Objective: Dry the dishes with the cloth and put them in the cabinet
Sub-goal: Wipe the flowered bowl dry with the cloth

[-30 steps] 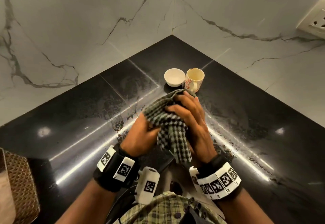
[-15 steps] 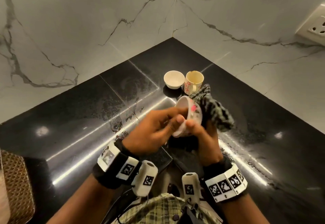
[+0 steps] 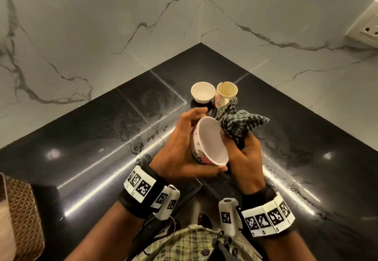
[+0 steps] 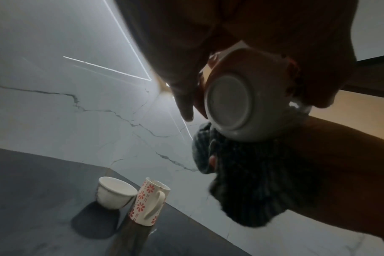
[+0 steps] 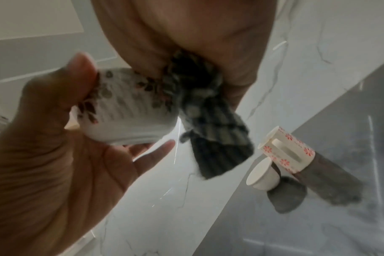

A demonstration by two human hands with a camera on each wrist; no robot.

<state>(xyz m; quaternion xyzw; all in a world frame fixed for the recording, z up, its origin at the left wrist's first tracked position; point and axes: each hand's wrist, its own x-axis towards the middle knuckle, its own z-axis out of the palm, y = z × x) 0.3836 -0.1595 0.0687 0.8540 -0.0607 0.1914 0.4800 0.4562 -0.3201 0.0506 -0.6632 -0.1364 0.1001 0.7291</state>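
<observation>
Head view: no readable writing, only square coded tags on both wristbands. Left hand (image 3: 180,148) cupped round one floral bowl (image 3: 210,142), above black counter (image 3: 92,138). Right hand (image 3: 245,158) clutching one checked cloth (image 3: 241,125). Behind: one plain white bowl (image 3: 203,92), one flower-printed mug (image 3: 225,95).

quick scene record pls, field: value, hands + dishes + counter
left hand: holds the patterned bowl, tilted, opening toward the camera
right hand: grip on the checked cloth, bunched at the bowl's rim
waiting dishes: small white bowl and floral mug, upright, side by side near the corner
counter: black, glossy, with wet streaks
cabinet: not in view
</observation>
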